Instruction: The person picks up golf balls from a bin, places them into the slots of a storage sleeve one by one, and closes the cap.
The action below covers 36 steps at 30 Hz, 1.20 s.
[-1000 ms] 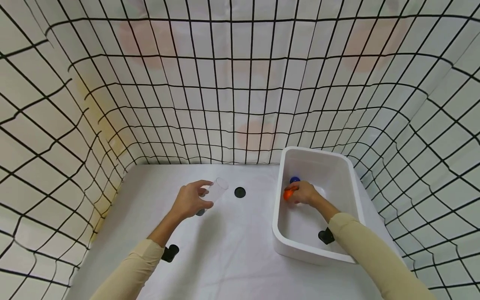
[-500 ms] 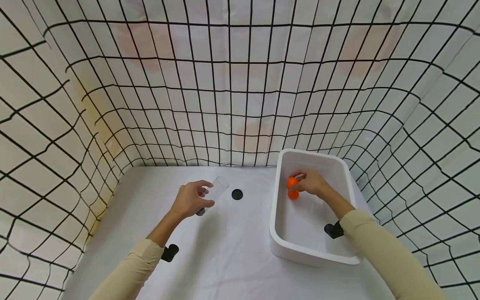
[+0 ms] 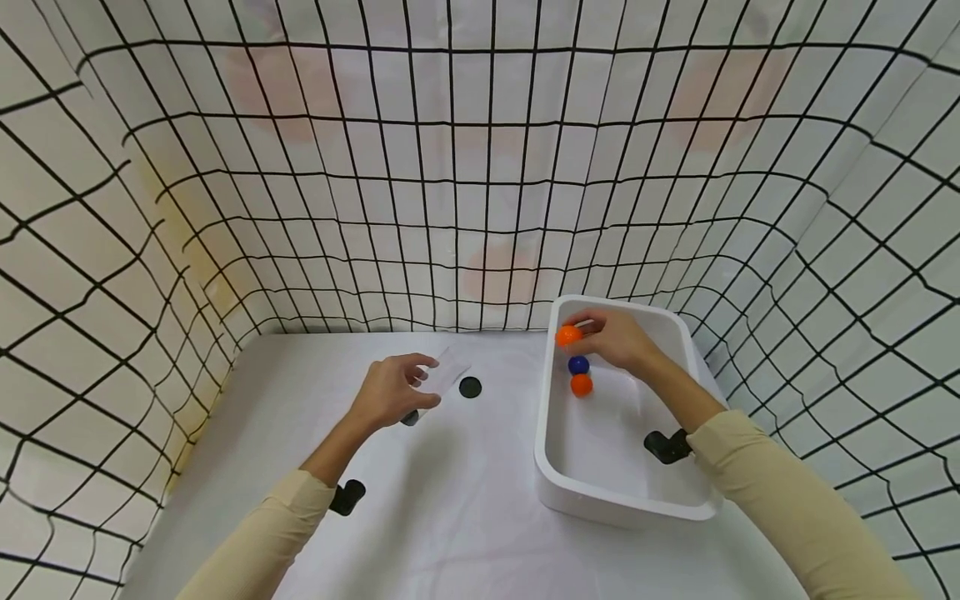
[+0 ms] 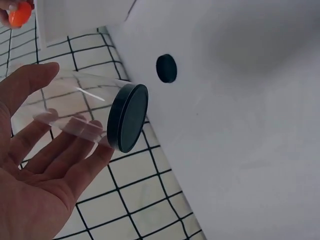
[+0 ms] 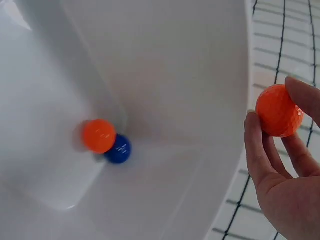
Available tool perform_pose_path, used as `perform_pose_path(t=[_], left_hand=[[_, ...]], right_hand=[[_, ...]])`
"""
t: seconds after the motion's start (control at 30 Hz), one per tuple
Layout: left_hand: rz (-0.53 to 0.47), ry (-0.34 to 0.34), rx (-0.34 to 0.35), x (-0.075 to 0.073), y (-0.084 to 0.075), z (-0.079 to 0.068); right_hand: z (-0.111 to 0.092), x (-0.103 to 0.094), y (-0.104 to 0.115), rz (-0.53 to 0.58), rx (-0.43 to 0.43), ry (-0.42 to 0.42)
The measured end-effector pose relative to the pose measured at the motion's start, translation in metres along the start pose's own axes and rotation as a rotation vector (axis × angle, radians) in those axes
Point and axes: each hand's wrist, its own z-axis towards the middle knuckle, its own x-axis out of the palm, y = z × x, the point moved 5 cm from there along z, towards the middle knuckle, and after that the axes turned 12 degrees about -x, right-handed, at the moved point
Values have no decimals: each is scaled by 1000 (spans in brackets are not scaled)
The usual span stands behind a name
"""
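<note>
Head: netting (image 3: 452, 124) borders white table (image 3: 495, 500); left fingers (image 3: 412, 362) grip tube (image 3: 450, 372), right fingers (image 3: 592, 316) orange ball (image 3: 567, 336).

The left hand (image 4: 35, 187) holds a clear, see-through plastic cylinder (image 4: 82, 100), the thumb on one side and the other fingers along the opposite side, some of them visible through its wall. A round, dark green-black cap (image 4: 129, 119) closes the end facing the camera, and the cylinder is tilted. A separate small, dark round disc (image 4: 166, 68) lies on the white worktop (image 4: 225, 150), near the edge bordering the black square-meshed netting (image 4: 117, 189) and apart from the cap. Beyond the worktop's upper corner, part of a white bin (image 4: 75, 17) shows; beside it, the right hand's fingers (image 4: 5, 19) hold a bright orange ball (image 4: 20, 14).
</note>
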Motion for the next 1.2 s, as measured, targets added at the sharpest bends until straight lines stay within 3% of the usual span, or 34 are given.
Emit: perform_pose_path(t=[0.63,0.83,1.2], left_hand=[[6,52,50,10,-41,3],[19,62,72,11,-48,5],[9,69,75,11,-52,5]], right_hand=[[7,42,69,21,-156,81],[8,50,80,51,-202,116],[8,59,79,86,-184,188]])
